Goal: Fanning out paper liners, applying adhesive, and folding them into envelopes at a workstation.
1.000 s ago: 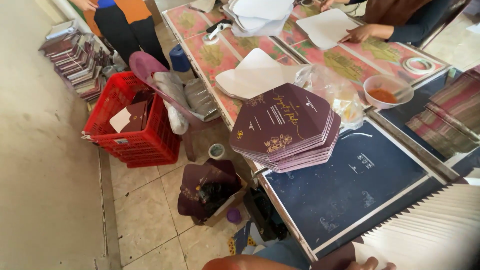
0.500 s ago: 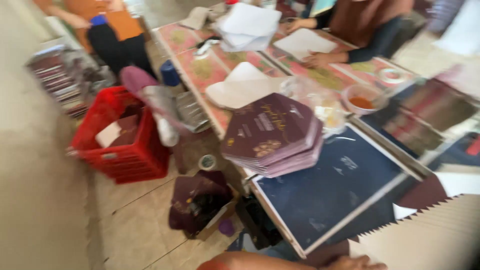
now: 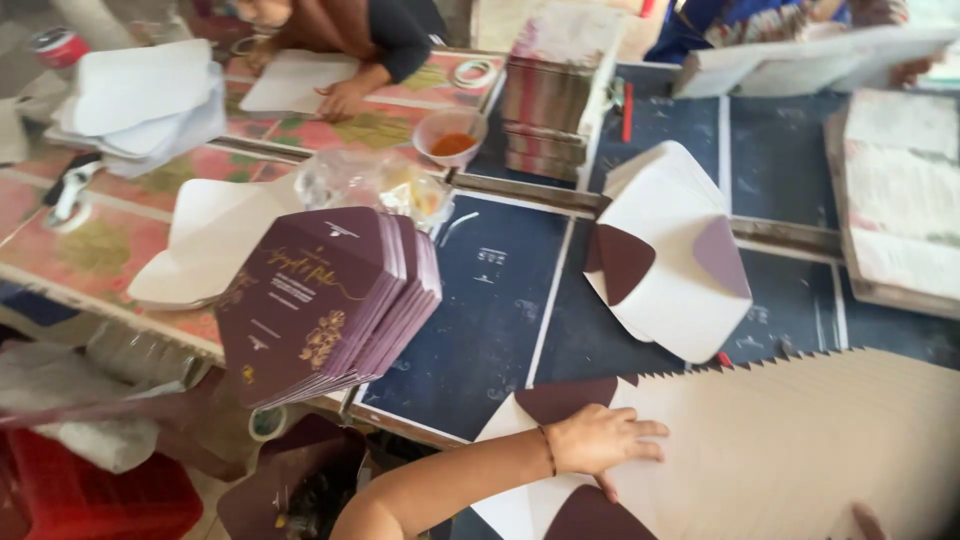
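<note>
A long table (image 3: pixel 500 300) is covered with dark blue boards edged in wood and, at its far left end, with a red and green floral cloth (image 3: pixel 120 240), while a tiled floor (image 3: pixel 215 440) is seen below its near edge in even daylight.

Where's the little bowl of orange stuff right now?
In the head view, the small bowl of orange liquid sits upper centre on the table, just left of the stack of dark cards and above the crumpled clear plastic bag.
</note>
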